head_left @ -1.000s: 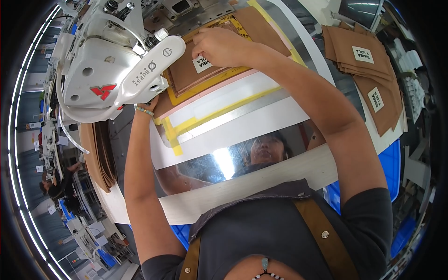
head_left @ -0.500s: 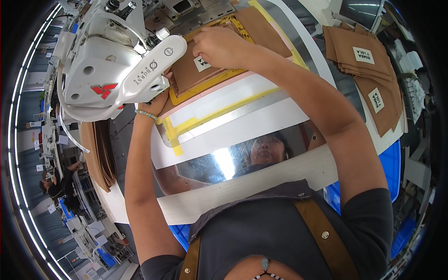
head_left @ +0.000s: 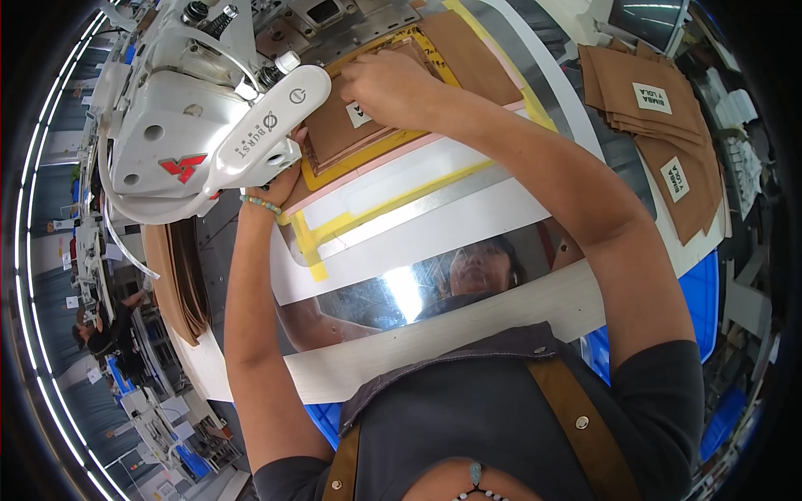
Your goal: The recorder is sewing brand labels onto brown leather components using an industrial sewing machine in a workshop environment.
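A brown panel [head_left: 328, 127] with a white printed label [head_left: 357, 115] lies inside a yellow-edged template frame [head_left: 338, 172] beneath the sewing machine's head. My right hand [head_left: 391, 88] rests over the panel's upper part, just beyond the label, with fingers curled down and pressed together. Whatever lies between those fingertips is too small to make out. At the frame's left lower corner is my left hand [head_left: 286, 177]; the machine head's white arm hides most of its fingers. One fingertip of it shows by the panel's left edge.
The white sewing machine head [head_left: 180, 125] overhangs the work from the left. Several brown labelled panels [head_left: 647, 96] are stacked on the right. More brown pieces [head_left: 177, 280] hang at the left table edge. A reflective metal plate [head_left: 376, 296] lies nearest me, and blue bins [head_left: 697, 301] stand below.
My right hand has shifted very slightly left over the panel. The left hand stays at the template's corner, and the pieces around are unchanged.
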{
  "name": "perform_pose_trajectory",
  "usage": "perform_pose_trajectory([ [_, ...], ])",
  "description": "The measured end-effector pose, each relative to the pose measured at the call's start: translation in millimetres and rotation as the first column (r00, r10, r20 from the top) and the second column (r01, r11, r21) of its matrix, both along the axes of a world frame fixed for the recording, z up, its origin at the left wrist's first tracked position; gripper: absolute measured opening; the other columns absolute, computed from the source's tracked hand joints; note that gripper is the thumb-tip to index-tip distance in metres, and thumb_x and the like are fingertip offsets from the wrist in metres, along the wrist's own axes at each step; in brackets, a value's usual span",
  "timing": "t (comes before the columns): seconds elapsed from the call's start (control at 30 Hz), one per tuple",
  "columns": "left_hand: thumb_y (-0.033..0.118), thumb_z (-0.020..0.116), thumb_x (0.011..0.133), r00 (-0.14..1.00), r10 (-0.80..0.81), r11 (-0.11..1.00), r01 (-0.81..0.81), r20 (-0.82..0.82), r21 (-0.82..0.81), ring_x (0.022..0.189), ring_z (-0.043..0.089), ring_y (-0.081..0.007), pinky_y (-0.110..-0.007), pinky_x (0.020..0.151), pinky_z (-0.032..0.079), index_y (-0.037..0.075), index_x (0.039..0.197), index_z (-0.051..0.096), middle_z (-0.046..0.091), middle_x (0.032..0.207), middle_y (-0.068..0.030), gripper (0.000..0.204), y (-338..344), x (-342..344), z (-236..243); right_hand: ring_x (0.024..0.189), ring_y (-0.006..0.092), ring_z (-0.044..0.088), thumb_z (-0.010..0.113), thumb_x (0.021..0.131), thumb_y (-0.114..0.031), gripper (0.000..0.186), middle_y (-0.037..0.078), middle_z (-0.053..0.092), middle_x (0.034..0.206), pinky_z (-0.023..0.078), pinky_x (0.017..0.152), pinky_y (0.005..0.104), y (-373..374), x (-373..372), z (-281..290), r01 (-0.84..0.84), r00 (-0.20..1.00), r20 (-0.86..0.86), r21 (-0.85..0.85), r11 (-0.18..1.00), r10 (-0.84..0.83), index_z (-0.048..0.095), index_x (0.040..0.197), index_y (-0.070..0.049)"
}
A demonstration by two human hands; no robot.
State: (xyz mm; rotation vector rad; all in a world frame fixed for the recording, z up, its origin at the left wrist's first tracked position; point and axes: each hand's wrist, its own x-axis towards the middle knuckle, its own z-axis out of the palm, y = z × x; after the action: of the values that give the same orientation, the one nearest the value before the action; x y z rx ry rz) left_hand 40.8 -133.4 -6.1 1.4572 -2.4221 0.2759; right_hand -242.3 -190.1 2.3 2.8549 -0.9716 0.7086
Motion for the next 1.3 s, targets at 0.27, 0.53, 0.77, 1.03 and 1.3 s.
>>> perform_pose_trajectory([
  [0.27, 0.022, 0.06, 0.109, 0.99, -0.026, 0.998, 0.033, -0.137, 0.045, 0.14, 0.056, -0.0268, -0.042, 0.122, 0.042, 0.008, 0.127, 0.077, 0.071, 0.138, -0.0064, 0.028, 6, 4, 0, 0.111, 0.0241, 0.067, 0.075, 0.083, -0.008, 0.02, 0.005, 0.072, 0.106, 0.05, 0.099, 0.0402, 5, 4, 6, -0.014, 1.0, 0.003, 0.0, 1.0, 0.014, 0.082, 0.101, -0.012],
  [0.53, 0.023, 0.06, 0.109, 1.0, -0.017, 1.0, 0.017, -0.019, 0.009, 0.144, 0.052, -0.0277, -0.044, 0.125, 0.038, 0.008, 0.128, 0.075, 0.069, 0.142, -0.0053, 0.029, 5, 2, -2, 0.109, 0.0236, 0.067, 0.074, 0.083, -0.009, 0.017, 0.004, 0.072, 0.103, 0.051, 0.098, 0.04, 7, 2, 7, -0.015, 1.0, 0.017, -0.022, 1.0, 0.016, 0.082, 0.098, -0.011],
  [0.77, 0.023, 0.059, 0.109, 1.0, 0.01, 0.999, -0.009, -0.012, 0.052, 0.142, 0.053, -0.029, -0.043, 0.124, 0.039, 0.006, 0.129, 0.071, 0.066, 0.145, -0.006, 0.028, 0, 7, -4, 0.107, 0.0279, 0.068, 0.069, 0.09, -0.009, 0.017, 0.008, 0.073, 0.104, 0.053, 0.095, 0.0423, 0, 1, 3, -0.035, 0.995, 0.093, 0.081, 0.996, 0.028, 0.082, 0.102, -0.009],
  [1.03, 0.026, 0.054, 0.112, 0.999, 0.031, 0.988, -0.026, -0.032, 0.155, 0.138, 0.055, -0.0298, -0.042, 0.121, 0.041, 0.007, 0.139, 0.066, 0.063, 0.144, -0.0084, 0.035, -3, 10, -3, 0.107, 0.0296, 0.068, 0.065, 0.096, -0.009, 0.017, 0.01, 0.073, 0.106, 0.054, 0.095, 0.044, 0, -3, 7, -0.026, 0.992, 0.129, 0.24, 0.97, -0.006, 0.081, 0.101, -0.007],
  [1.3, 0.028, 0.052, 0.113, 1.0, 0.022, 0.994, -0.024, 0.015, 0.11, 0.14, 0.055, -0.0311, -0.042, 0.122, 0.04, 0.009, 0.142, 0.065, 0.062, 0.149, -0.0081, 0.037, -7, 27, -15, 0.118, 0.0274, 0.063, 0.069, 0.093, -0.008, 0.02, 0.003, 0.071, 0.118, 0.05, 0.103, 0.0433, 19, 13, 16, -0.357, 0.932, 0.151, 0.211, 0.91, 0.33, 0.081, 0.11, -0.008],
])
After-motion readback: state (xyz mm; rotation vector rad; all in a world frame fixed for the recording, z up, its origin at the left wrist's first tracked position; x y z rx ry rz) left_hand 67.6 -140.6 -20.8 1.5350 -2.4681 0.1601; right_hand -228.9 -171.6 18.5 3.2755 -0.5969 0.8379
